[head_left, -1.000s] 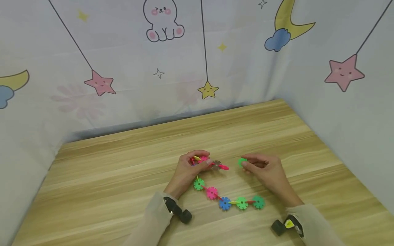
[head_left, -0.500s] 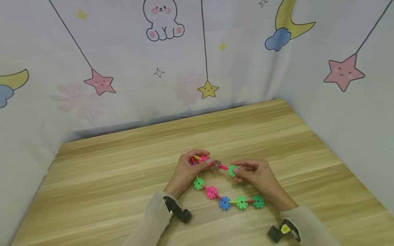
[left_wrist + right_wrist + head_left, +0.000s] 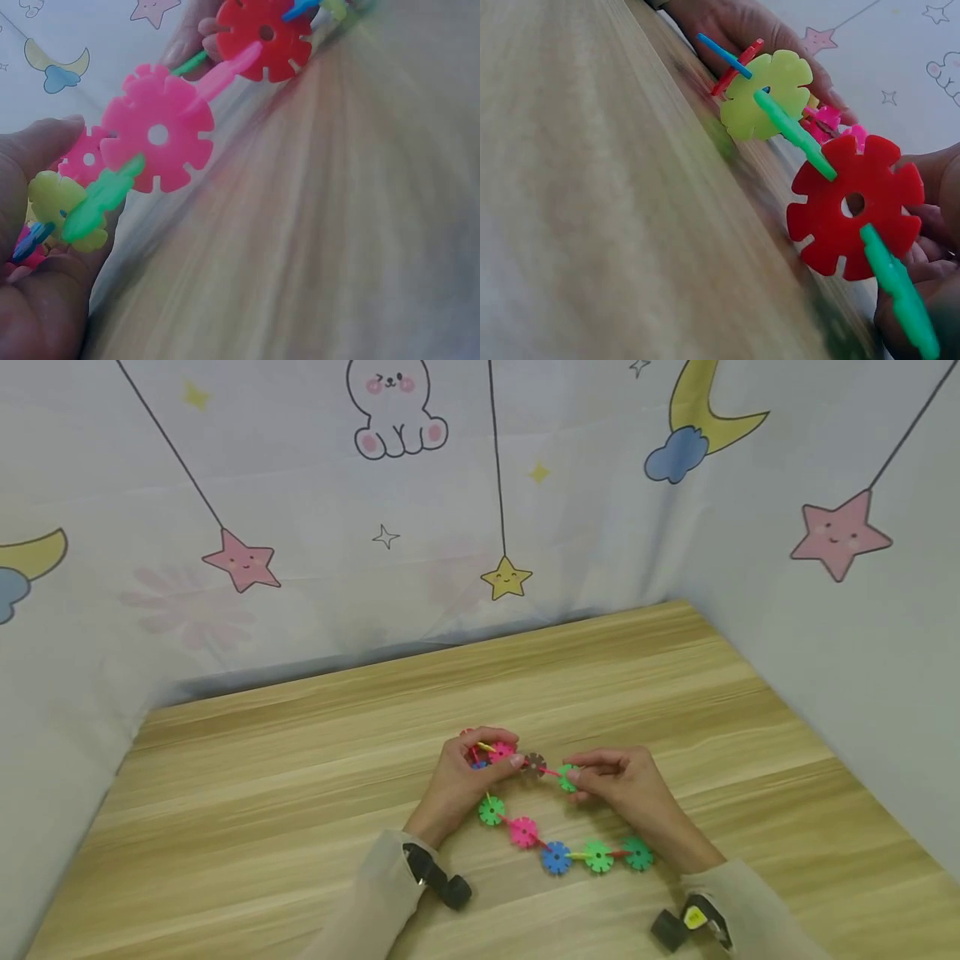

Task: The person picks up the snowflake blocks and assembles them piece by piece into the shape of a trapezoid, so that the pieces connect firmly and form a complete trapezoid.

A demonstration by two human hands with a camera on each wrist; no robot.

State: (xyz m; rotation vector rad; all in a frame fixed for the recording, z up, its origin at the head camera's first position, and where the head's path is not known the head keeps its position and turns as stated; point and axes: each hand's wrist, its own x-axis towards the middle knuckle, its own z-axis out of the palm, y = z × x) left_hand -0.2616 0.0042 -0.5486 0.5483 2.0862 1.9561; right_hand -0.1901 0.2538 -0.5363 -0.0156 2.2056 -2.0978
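A chain of slotted plastic snowflake discs curves between the hands in the head view. My left hand (image 3: 459,781) grips its upper stretch near a pink disc (image 3: 501,752), and its fingers hide part of the chain. Beyond the thumb come a brown disc (image 3: 534,766) and a thin pink disc seen edge-on (image 3: 551,772). My right hand (image 3: 622,787) pinches a green disc (image 3: 567,777) against that pink one; how deep the slots mesh is too small to tell. The chain's lower stretch includes a blue disc (image 3: 557,857) and ends at a dark green disc (image 3: 638,853).
The wood-grain table (image 3: 300,760) runs back to a white curtain (image 3: 315,510) printed with stars and moons. A red disc (image 3: 885,161) and a yellow disc (image 3: 780,82) of the chain stand close to the camera in the right wrist view.
My right hand has moved left, bringing the green disc from apart to meet the chain's pink end disc. The chain and left hand have since shifted slightly right.
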